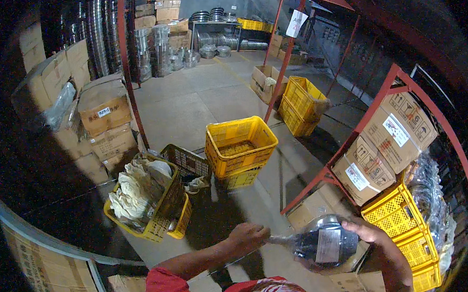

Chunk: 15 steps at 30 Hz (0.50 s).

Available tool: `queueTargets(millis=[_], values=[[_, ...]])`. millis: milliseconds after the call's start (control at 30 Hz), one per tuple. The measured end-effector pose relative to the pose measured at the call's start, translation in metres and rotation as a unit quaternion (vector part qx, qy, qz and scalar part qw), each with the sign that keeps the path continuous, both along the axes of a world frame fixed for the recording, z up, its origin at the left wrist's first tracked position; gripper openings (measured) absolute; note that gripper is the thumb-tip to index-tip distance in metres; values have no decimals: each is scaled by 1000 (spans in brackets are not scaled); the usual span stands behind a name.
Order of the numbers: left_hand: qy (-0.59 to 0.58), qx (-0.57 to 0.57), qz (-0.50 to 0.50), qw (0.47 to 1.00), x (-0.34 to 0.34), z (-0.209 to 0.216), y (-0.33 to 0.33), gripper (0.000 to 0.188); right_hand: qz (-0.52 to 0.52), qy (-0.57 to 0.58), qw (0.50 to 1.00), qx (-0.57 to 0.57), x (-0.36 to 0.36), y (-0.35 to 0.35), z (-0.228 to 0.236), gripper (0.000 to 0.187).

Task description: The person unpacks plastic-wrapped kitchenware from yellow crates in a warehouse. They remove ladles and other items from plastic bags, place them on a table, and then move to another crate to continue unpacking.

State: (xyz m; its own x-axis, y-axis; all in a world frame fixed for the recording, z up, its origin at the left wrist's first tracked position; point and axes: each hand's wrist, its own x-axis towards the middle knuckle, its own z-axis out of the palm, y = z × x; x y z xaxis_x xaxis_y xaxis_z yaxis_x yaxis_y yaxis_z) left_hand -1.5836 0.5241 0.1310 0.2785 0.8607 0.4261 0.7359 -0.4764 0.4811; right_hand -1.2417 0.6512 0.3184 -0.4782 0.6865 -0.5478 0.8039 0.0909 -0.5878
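Observation:
In front of me is a dark, rounded bundle (pixel 309 248) in clear plastic wrap, with a white label (pixel 328 246) on its face. My left hand (pixel 248 237) is closed round the narrow, twisted end of the wrap at the bundle's left. My right hand (pixel 365 229) holds the bundle's upper right side, fingers over its edge. What is inside the plastic cannot be made out. Cardboard boxes (pixel 349 288) sit below and behind the bundle.
Stacked yellow crates (pixel 240 146) stand ahead. A crate (pixel 160 216) of pale cloth (pixel 135 191) is at left. On the right, a red metal frame (pixel 346 145) borders cartons (pixel 364 170) and yellow crates (pixel 401 215). Brown cartons (pixel 107 111) line the left side.

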Motion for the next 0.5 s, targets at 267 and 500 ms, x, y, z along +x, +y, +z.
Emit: queueTargets(millis=[267,500], values=[[-208,-353,-38,911,13,-31,-21,36,-141,83,985,-58,29,9,-37,69],[-344,-539,-136,757,10,-52,-34,35,-32,176,982,66,12,-14,-19,82]])
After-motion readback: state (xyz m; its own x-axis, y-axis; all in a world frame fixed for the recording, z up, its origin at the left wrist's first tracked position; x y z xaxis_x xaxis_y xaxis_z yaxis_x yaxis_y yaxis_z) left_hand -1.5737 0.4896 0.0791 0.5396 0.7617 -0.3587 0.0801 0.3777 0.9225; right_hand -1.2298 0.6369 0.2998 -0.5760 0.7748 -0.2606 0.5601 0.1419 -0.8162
